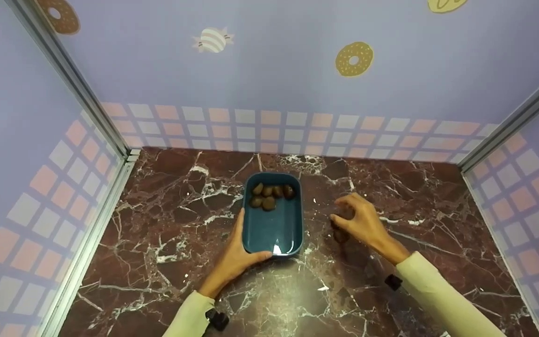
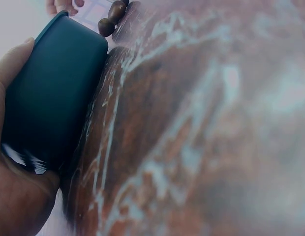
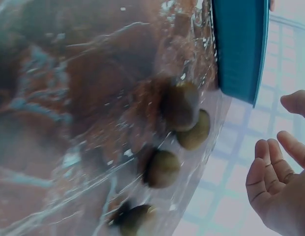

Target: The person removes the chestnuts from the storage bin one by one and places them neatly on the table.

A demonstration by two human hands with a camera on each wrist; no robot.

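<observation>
We worked on a dark red marble tabletop [image 1: 171, 220] with white veins, boxed in by lilac walls [image 1: 269, 70] printed with doughnuts and candy above a band of pink and white squares; metal corner posts [image 1: 70, 77] ran up at left and right. Nearest us, both cream sleeves [image 1: 442, 299] came in from the bottom edge. Our left hand [image 1: 234, 257] gripped the near left corner of the teal tray [image 1: 274, 229], thumb curled along the near rim, fingers up the left side. Our right hand [image 1: 360, 222] hovered just right of the tray with fingers loosely curled over a few brown nuts on the marble [image 1: 341, 235]; we couldn't tell from the head view whether it pinched one. The right wrist view settled that: fingers [image 3: 270, 172] relaxed and apart, holding nothing, with four loose nuts [image 3: 179, 105] on the marble next to the tray wall [image 3: 238, 46]. The left wrist view showed only the tray's outer wall [image 2: 54, 93] against the palm [image 2: 15, 196], plus nuts [image 2: 112, 18] beyond it. Farther in, six nuts in the tray [image 1: 269, 195] were bunched at its far end; the near end was bare. Marble lay open left, right and behind the tray up to the back wall.
</observation>
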